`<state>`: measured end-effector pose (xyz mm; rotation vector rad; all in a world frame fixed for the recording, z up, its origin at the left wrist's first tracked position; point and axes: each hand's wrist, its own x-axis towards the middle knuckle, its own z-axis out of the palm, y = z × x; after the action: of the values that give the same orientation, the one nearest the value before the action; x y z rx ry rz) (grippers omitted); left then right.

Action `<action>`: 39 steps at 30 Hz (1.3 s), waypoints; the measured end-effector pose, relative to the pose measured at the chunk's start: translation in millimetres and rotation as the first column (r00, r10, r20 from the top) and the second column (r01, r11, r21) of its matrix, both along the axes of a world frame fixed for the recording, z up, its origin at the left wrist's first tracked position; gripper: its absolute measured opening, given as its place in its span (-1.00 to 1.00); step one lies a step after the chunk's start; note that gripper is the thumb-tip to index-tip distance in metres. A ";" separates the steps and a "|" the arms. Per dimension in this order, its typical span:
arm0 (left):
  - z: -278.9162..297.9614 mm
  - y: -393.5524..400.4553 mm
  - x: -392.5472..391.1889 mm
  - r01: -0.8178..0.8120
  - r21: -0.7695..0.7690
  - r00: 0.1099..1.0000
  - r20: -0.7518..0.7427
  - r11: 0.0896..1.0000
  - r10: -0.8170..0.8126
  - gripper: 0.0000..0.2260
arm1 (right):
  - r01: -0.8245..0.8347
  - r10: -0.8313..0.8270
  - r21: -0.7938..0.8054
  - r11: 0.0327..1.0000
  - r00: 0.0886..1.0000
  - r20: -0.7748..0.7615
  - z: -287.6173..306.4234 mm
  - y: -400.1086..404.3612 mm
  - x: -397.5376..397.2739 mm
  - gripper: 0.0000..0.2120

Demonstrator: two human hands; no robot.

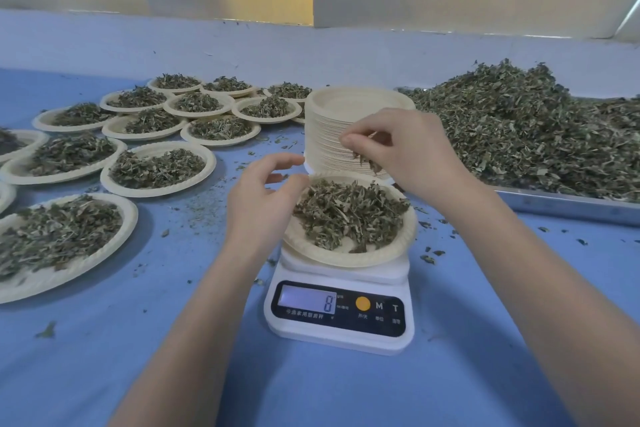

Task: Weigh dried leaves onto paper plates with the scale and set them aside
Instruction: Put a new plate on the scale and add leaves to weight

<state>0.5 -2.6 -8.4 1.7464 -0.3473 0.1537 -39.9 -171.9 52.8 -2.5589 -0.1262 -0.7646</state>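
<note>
A white digital scale (341, 319) stands at the centre of the blue table, its display reading 8. On it sits a paper plate (332, 253) heaped with dried leaves (349, 213). My right hand (401, 152) hovers above the plate's far edge and pinches a small tuft of dried leaves. My left hand (263, 201) is at the plate's left rim, fingers loosely curled, holding nothing that I can see. A tall stack of bare paper plates (346, 107) stands just behind the scale.
Several filled paper plates (157, 168) cover the table's left side. A metal tray (568, 210) at the right carries a big mound of dried leaves (519, 128). Leaf crumbs lie scattered around the scale. A wall rises behind the table.
</note>
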 end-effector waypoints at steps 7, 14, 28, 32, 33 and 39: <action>1.5 0.1 -1.5 -0.010 -0.010 1.000 -0.004 1.000 0.010 -0.84 | -0.119 0.068 -0.223 0.968 0.972 -0.224 -16.5 12.8 4.2 -0.61; -0.9 1.2 0.7 -0.020 -0.012 1.000 -0.007 1.000 0.020 -0.85 | -0.083 0.076 -0.295 0.952 0.997 -0.033 -6.0 12.0 3.5 -0.75; -2.8 0.3 1.8 -0.031 0.012 0.999 -0.009 0.999 0.031 -0.84 | -0.066 0.054 0.213 0.975 0.997 0.061 -8.1 0.1 4.8 -0.94; -2.3 1.0 1.9 -0.016 0.021 1.000 -0.024 1.000 0.016 -0.85 | -0.087 0.075 0.221 0.971 0.995 0.061 -8.8 1.5 4.2 -0.94; -2.3 1.1 2.0 -0.010 0.025 1.000 -0.028 1.000 0.011 -0.84 | -0.089 0.078 0.223 0.971 0.995 0.060 -9.0 1.7 4.4 -0.94; -3.3 0.0 2.4 -0.002 0.060 1.000 -0.023 0.998 0.004 -0.84 | -0.089 0.084 0.212 0.973 0.996 0.031 -10.5 3.4 6.0 -0.91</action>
<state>2.9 -2.7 -11.7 1.8063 -0.3350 0.1261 -33.9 -168.6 42.3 -2.3269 -0.1525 -0.7313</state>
